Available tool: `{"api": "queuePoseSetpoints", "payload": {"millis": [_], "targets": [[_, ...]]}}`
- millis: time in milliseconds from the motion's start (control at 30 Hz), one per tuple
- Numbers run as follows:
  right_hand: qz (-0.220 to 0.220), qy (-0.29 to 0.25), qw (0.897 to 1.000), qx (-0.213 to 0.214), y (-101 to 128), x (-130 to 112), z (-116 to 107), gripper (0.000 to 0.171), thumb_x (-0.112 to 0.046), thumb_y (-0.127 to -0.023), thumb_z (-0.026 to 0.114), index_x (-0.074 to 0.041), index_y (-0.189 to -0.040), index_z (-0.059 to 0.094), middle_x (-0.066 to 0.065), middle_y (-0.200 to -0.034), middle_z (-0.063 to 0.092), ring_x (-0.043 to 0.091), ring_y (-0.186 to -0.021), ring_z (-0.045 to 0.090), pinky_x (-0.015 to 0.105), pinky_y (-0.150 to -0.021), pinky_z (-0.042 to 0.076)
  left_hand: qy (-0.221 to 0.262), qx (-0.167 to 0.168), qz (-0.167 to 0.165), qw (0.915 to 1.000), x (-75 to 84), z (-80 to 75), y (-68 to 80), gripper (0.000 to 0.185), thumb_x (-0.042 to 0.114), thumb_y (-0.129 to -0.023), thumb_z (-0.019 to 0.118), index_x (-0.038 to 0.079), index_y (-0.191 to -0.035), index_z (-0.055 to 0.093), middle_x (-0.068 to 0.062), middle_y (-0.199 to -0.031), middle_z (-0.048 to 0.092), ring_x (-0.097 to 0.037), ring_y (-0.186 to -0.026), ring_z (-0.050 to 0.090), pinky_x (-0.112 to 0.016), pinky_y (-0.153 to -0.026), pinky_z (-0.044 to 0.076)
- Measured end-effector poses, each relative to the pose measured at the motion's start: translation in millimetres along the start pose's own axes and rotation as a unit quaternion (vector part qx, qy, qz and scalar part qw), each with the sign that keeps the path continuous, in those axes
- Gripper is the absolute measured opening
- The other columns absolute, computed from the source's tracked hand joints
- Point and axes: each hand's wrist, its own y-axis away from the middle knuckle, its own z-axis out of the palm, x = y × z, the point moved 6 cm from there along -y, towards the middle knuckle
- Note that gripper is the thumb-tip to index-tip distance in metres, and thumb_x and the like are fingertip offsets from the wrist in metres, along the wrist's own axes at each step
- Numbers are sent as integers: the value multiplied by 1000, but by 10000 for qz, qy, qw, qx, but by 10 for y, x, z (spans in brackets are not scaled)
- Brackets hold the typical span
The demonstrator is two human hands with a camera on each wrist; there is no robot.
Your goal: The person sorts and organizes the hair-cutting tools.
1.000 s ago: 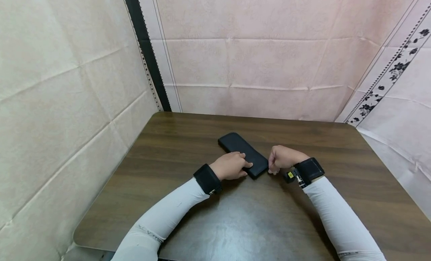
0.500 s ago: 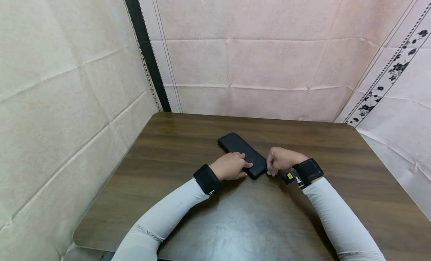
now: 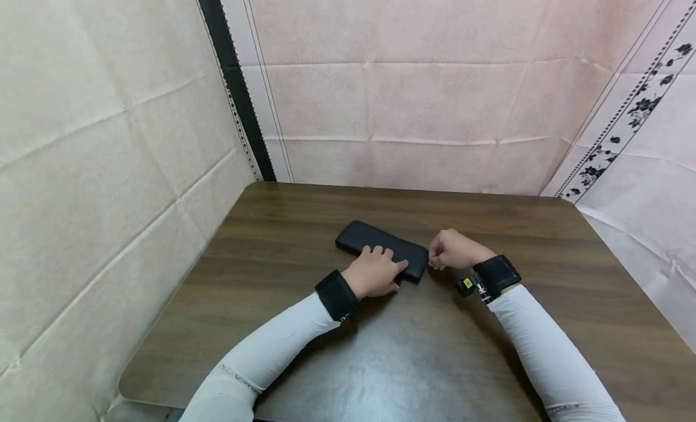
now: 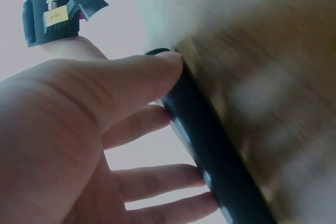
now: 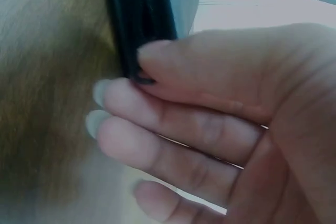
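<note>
- Head view: the left hand [image 3: 375, 271] lies over the near long side of the black case [image 3: 380, 240], fingers spread across its top and thumb toward its right end, so the case is pinned flat to the surface [image 3: 272, 240].
- Left wrist view: the thumb runs along the case's [image 4: 210, 150] rounded edge and the other fingers [image 4: 157, 182] are nearly straight against it; this looks like a steadying hold rather than a closed grasp.
- Right wrist view: the right hand [image 5: 220, 129] has curled fingers, and its thumb and forefinger meet at the case's [image 5: 139, 19] end, pinching something small there. It may be a zip pull, but it is too blurred to tell.
- Head view: the right hand [image 3: 454, 251] sits just beside the case's right end, touching it.
- The case lies slantwise about mid-surface, somewhat nearer the far edge than the near one, its left end pointing toward the far left corner.
- Pale cloth walls [image 3: 408, 107] stand round the far and side edges.
</note>
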Motion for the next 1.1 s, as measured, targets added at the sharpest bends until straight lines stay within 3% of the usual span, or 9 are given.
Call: {"api": "queuePoseSetpoints", "payload": {"millis": [233,467,800,1100], "targets": [[111,-63,9990,437,-41,31,-8,19,1,-94,67,-5,-78,74,5,-75,71,18,-65,69,28,-60,57,-150,132,-154,9997,19,-32,26,59,53,-101,62,35,-156,48,-8,-137,59,-25,-119,56,-39,-98,51],[303,-81,9969,724,-56,65,13,17,0,-96,67,-6,-80,73,3,-74,67,16,-64,67,28,-59,56,-68,242,-268,9993,31,-54,57,57,50,-102,63,35,-155,50,-10,-138,57,-25,-119,55,-37,-91,55],[356,-12,9993,72,-74,60,94,17,-1,-95,67,-9,-80,65,0,-73,63,13,-63,57,29,-59,49,-61,272,-286,9992,-6,-61,69,56,49,-100,66,39,-154,50,-9,-136,57,-23,-116,55,-35,-90,54],[325,-2,9993,-162,-84,50,142,19,3,-92,65,-10,-78,62,-3,-75,60,13,-64,55,27,-58,46,-34,245,-246,9994,-14,-66,79,56,49,-101,65,39,-154,49,-9,-138,56,-23,-116,55,-35,-91,54]]}}
